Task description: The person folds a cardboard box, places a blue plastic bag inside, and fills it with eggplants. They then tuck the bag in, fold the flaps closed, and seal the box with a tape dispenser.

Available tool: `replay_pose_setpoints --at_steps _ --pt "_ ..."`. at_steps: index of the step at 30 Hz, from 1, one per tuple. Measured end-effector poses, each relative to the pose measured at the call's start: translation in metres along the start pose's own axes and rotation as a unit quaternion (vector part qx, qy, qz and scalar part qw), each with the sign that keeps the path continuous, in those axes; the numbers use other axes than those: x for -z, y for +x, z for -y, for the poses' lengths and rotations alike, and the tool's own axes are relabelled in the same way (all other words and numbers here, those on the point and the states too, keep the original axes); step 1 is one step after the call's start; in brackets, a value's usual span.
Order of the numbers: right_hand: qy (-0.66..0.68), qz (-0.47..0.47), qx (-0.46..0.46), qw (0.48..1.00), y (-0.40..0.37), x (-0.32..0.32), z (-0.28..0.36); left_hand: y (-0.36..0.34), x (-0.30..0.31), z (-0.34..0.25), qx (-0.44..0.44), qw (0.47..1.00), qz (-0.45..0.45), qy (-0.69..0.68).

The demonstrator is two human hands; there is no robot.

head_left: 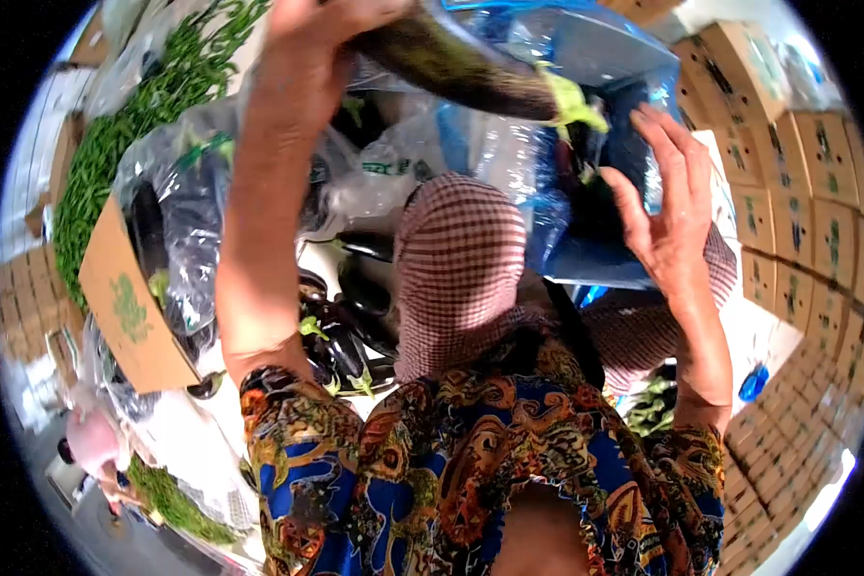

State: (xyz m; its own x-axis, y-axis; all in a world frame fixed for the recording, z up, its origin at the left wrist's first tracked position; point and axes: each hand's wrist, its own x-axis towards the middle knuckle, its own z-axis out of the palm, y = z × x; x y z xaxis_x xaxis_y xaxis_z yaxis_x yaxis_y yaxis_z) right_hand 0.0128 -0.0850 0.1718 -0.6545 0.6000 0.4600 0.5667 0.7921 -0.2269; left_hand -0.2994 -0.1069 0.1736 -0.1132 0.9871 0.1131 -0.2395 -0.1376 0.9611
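My left hand [331,17], at the top of the view, is closed around the thick end of a large dark eggplant [461,72]. The eggplant's green stem end points right, over a blue crate [586,259] lined with blue plastic. Dark produce lies in the shadow inside that crate. Along the crate's right side, my right hand [670,206] is held up with its fingers apart, holding nothing. Several smaller eggplants [350,350] with green caps lie in a heap left of my checked-cloth knee [461,259].
Long green peppers [115,182] are heaped at the upper left. Nearby, a cardboard box [134,298] with a plastic liner holds eggplants. Stacked cartons [797,202] line the right side. A person in pink [94,442] is at the lower left.
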Motion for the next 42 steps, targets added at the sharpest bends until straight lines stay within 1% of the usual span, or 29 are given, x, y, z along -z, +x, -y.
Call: replay_pose_setpoints --at_steps 1,3,4,5,6,8,11,13,14,16,17,18,20,22,24,26,28,30,31,32,33,34,35,36,37,39,40,41,42 --pt "0.048 0.039 -0.030 0.998 -0.004 -0.002 -0.006 -0.015 -0.003 -0.029 -0.012 0.999 -0.035 -0.034" --pt "0.128 0.103 -0.075 0.983 -0.009 -0.011 -0.013 -0.038 0.021 -0.028 -0.060 0.994 -0.087 0.019" --pt "0.160 0.137 -0.087 0.974 -0.009 -0.014 -0.015 -0.046 0.055 -0.026 -0.029 0.996 -0.077 0.032" --pt "0.166 0.150 -0.085 0.971 -0.006 -0.018 -0.013 -0.059 0.065 -0.026 -0.014 0.994 -0.102 0.025" --pt "0.161 0.147 -0.069 0.973 -0.008 -0.024 -0.014 -0.072 0.072 -0.025 -0.004 0.995 -0.101 0.015" --pt "0.169 0.150 -0.074 0.971 -0.004 -0.035 -0.010 -0.092 0.091 -0.023 -0.013 0.994 -0.100 -0.034" --pt "0.192 0.196 -0.056 0.960 -0.006 -0.050 -0.013 -0.115 0.106 -0.017 -0.027 0.978 -0.125 -0.164" --pt "0.200 0.238 -0.050 0.949 -0.008 -0.054 -0.013 -0.126 0.115 -0.006 -0.044 0.955 -0.129 -0.265" --pt "0.201 0.265 -0.055 0.942 -0.008 -0.055 -0.009 -0.128 0.120 -0.001 -0.062 0.949 -0.113 -0.289" --pt "0.195 0.302 -0.046 0.932 -0.011 -0.057 -0.010 -0.124 0.123 0.006 -0.092 0.914 -0.080 -0.388" --pt "0.202 0.322 -0.034 0.924 -0.014 -0.058 -0.013 -0.123 0.125 0.010 -0.098 0.901 -0.080 -0.414" --pt "0.190 0.320 -0.009 0.928 -0.014 -0.058 -0.013 -0.122 0.127 0.013 -0.082 0.877 -0.062 -0.469" --pt "0.186 0.370 -0.055 0.909 -0.014 -0.053 -0.010 -0.120 0.126 0.021 -0.080 0.842 -0.040 -0.532" --pt "0.200 0.377 -0.067 0.902 -0.014 -0.052 -0.011 -0.119 0.118 0.024 -0.091 0.824 -0.049 -0.556" --pt "0.212 0.378 -0.066 0.899 -0.016 -0.052 -0.014 -0.111 0.113 0.023 -0.085 0.825 0.029 -0.557" --pt "0.216 0.371 -0.058 0.901 -0.019 -0.056 -0.021 -0.103 0.102 0.016 -0.059 0.854 -0.010 -0.517" --pt "0.237 0.345 -0.049 0.907 -0.012 -0.053 -0.021 -0.084 0.088 0.007 -0.017 0.899 -0.069 -0.432" --pt "0.311 0.355 -0.134 0.871 -0.003 -0.044 -0.025 -0.058 0.069 0.003 0.000 0.950 -0.095 -0.296" --pt "0.333 0.334 -0.150 0.869 -0.001 -0.043 -0.030 -0.043 0.059 0.000 0.018 0.972 -0.109 -0.208" --pt "0.358 0.311 -0.162 0.865 0.001 -0.043 -0.033 -0.032 0.041 -0.002 0.049 0.978 -0.163 -0.122" --pt "0.387 0.294 -0.170 0.857 0.003 -0.043 -0.037 -0.021 0.022 -0.002 0.063 0.980 -0.169 -0.086" --pt "0.418 0.321 -0.229 0.819 0.010 -0.035 -0.037 -0.010 0.005 -0.002 0.075 0.980 -0.175 -0.052" --pt "0.468 0.303 -0.251 0.792 0.015 -0.029 -0.035 0.004 -0.006 0.004 0.087 0.985 -0.138 -0.064" --pt "0.514 0.283 -0.271 0.763 0.019 -0.024 -0.033 0.018 -0.021 0.013 0.069 0.986 -0.131 -0.081" --pt "0.536 0.294 -0.263 0.746 0.024 -0.020 -0.037 0.027 -0.037 0.019 0.078 0.987 -0.120 -0.078" --pt "0.590 0.273 -0.267 0.711 0.029 -0.012 -0.035 0.041 -0.065 0.028 0.096 0.988 -0.098 -0.069" --pt "0.621 0.269 -0.264 0.688 0.031 -0.008 -0.035 0.043 -0.076 0.033 0.109 0.988 -0.049 -0.097" --pt "0.636 0.279 -0.232 0.681 0.035 -0.004 -0.032 0.043 -0.086 0.039 0.092 0.990 -0.046 -0.092" --pt "0.637 0.269 -0.246 0.680 0.036 -0.002 -0.028 0.044 -0.094 0.044 0.075 0.992 -0.046 -0.085"
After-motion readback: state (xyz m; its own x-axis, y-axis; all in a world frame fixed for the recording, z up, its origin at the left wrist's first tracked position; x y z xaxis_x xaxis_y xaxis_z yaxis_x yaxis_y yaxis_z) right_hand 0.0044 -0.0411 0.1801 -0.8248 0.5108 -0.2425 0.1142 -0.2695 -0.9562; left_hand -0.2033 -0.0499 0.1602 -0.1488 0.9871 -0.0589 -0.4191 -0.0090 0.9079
